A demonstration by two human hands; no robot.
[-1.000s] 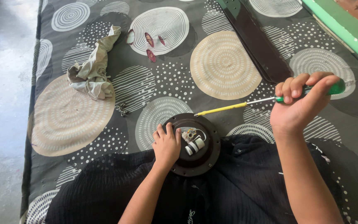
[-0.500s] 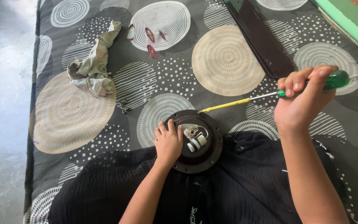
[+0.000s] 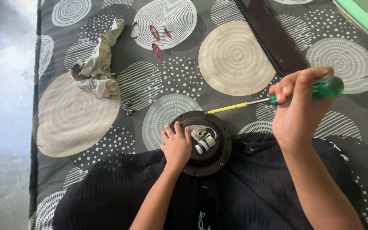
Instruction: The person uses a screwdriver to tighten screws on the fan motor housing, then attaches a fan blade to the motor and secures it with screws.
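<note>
Dark brown round fan motor housing (image 3: pixel 204 145) at lower centre, on lap. Left hand (image 3: pixel 176 144) flat on housing, fingers spread, gripping nothing. Right hand (image 3: pixel 297 111) closed around green-handled screwdriver (image 3: pixel 273 99), tip at upper rim. Advised: steady housing, seat tip squarely.

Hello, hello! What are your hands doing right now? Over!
Left hand pressing on round dark fan housing. Right hand gripping green-handled screwdriver, tip at housing rim. Nothing blocking.

Round dark motor housing (image 3: pixel 207 164) lies flat; green-handled screwdriver (image 3: pixel 277 99) tip at its rim.
</note>
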